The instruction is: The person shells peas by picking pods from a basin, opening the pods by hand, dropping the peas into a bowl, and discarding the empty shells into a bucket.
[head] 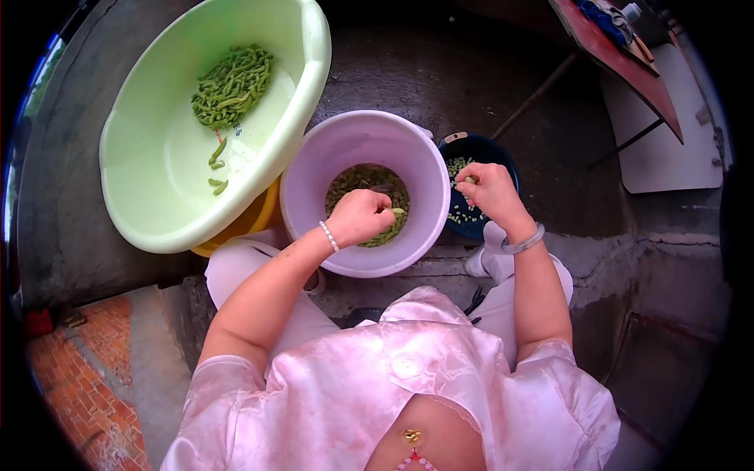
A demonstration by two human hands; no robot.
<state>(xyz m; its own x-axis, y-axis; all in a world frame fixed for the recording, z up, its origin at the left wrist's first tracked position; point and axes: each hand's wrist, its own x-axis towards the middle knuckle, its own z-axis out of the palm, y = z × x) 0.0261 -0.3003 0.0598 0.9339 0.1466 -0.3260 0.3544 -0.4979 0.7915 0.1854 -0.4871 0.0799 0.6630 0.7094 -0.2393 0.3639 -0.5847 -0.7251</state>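
My left hand (360,219) is over a lilac plastic bucket (368,126), pinching a pale green bean pod (399,211) between thumb and fingers. Down in that bucket lies a layer of green and brownish pods or husks (383,237). To the right, my right hand (495,191) hangs over a dark blue bucket (508,152), its fingertips closed on a small green bean (470,179). Shelled pale green beans (458,166) are scattered inside the blue bucket. A large light green basin (147,147), tilted at the left, holds a heap of whole green pods (232,88) and several loose ones.
Under the green basin is a yellow container (250,221). A red-topped table (633,65) on thin legs stands at upper right, with cloth (607,23) on it. Beside it leans a whitish board (654,159). Brick paving (88,377) lies at lower left.
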